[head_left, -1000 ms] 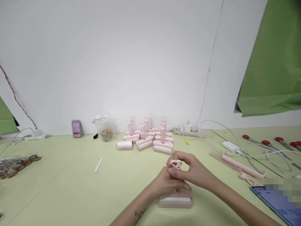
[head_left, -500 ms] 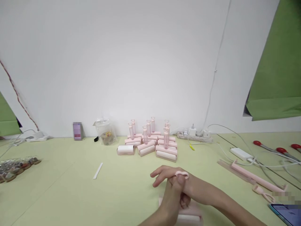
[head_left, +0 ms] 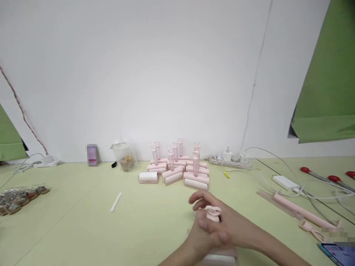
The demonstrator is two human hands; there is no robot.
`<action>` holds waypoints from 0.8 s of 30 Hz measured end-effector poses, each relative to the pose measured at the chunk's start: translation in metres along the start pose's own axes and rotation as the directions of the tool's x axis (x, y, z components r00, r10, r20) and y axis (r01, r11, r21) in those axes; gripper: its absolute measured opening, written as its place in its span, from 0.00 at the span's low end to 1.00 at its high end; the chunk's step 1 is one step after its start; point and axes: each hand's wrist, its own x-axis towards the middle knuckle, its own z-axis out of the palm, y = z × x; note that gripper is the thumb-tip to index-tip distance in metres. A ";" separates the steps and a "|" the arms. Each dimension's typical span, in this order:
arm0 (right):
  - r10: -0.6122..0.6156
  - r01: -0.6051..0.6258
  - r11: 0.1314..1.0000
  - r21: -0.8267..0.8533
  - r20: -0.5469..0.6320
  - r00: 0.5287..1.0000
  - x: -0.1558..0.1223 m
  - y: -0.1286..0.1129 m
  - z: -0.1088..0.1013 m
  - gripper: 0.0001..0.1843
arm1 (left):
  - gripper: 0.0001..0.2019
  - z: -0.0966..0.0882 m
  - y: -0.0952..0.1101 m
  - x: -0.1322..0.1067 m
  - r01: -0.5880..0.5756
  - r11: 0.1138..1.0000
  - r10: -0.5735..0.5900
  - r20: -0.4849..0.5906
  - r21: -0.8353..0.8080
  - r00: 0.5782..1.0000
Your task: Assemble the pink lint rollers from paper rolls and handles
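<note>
A pink lint roller stands on the pale green table in front of me, its heart-shaped handle top [head_left: 213,212] sticking up between my hands and its roll base [head_left: 222,258] at the bottom edge of the view. My left hand [head_left: 208,231] is wrapped around the handle stem and looks slightly blurred. My right hand [head_left: 231,223] lies just behind the handle, fingers stretched out to the left past the heart top, touching or nearly touching it.
A pile of finished pink lint rollers [head_left: 177,170] stands near the wall, beside a clear plastic bag [head_left: 124,157]. A white strip [head_left: 115,201] lies left. Right: power strip [head_left: 230,161], white adapter [head_left: 284,181] with cables, long pink rods [head_left: 299,210], red-handled tools [head_left: 318,175], phone [head_left: 337,253]. Small jars [head_left: 19,195] sit far left.
My right hand let go of its pinch on the heart top and its fingers spread out. My left hand keeps its grip on the handle. The view tilted up and shifted a little.
</note>
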 end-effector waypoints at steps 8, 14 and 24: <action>0.138 -0.143 0.964 -0.225 -0.036 0.990 -0.037 0.060 0.006 0.40 | 0.42 -0.028 0.026 0.007 -0.208 0.942 0.108 0.350 0.264 0.930; 0.058 -0.121 0.935 -0.334 -0.190 0.980 -0.009 0.064 0.029 0.18 | 0.30 -0.127 0.052 0.028 -0.056 0.636 0.474 -0.332 0.770 0.815; -0.191 0.020 0.889 -0.458 -0.332 0.924 0.059 0.085 0.047 0.25 | 0.23 -0.248 0.028 0.011 0.238 0.566 0.475 -0.548 0.789 0.689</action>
